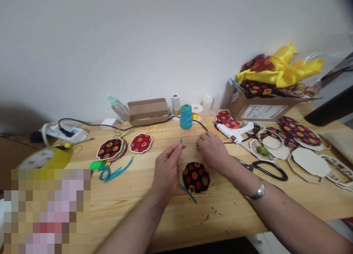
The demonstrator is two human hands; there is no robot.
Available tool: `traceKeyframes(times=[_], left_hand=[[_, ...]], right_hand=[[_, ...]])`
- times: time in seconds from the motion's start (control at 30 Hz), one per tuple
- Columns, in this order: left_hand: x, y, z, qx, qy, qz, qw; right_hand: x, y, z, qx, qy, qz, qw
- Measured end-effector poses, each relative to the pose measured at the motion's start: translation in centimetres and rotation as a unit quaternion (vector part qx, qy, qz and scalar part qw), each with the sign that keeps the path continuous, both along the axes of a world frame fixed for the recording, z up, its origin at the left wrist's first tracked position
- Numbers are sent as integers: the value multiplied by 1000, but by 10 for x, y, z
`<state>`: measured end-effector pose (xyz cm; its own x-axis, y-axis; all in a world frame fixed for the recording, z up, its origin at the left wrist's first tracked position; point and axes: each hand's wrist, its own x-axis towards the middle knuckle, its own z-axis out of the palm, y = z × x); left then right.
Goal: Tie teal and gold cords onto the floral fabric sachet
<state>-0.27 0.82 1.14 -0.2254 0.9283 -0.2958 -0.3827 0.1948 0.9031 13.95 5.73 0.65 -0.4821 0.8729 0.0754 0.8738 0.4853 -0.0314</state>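
Note:
My left hand [170, 167] pinches a teal cord [188, 193] between thumb and fingertips. A short end sticks up above the fingers, and the rest hangs down to the tabletop. Just right of the cord lies a black fabric-covered piece [196, 177] with red and orange flower motifs. My right hand [211, 150] is above that piece, its fingers curled together. Whatever may be in those fingertips is too small or hidden to tell. Black-handled scissors [271, 170] lie by my right forearm, partly covered by it.
A teal thread cone [186, 117] stands at the back. Right lie a white glue gun [233, 131], pale cut shapes [310, 162] and a full cardboard box [257, 108]. Left are stacked patterned pieces [110, 149], a red tasselled ornament [141, 143] and a black cable [132, 128].

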Motion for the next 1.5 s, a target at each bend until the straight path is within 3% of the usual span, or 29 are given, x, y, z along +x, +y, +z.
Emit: traceKeyframes(times=[0.1, 0.2, 0.37, 0.5, 0.67, 0.9, 1.5], left_hand=[[0, 0, 1, -1, -21, 2, 1000], [1, 1, 0, 6, -35, -9, 999], [-1, 1, -5, -4, -40, -40, 998], [-2, 0, -8, -28, -57, -65, 996], [-2, 0, -9, -44, -97, -95, 990], [-5, 4, -13, -48, -174, -128, 975], [-6, 3, -7, -51, -181, -107, 976]], right_hand=[[2, 1, -5, 6, 22, 9, 1000], [5, 3, -9, 12, 107, 17, 994], [4, 0, -4, -35, 319, -39, 946], [-1, -12, 5, -76, 385, -66, 917], [-9, -32, 10, -29, 326, -3, 945], [-13, -45, -4, 15, 238, 108, 965], [-13, -45, -11, 13, 221, 126, 967]])
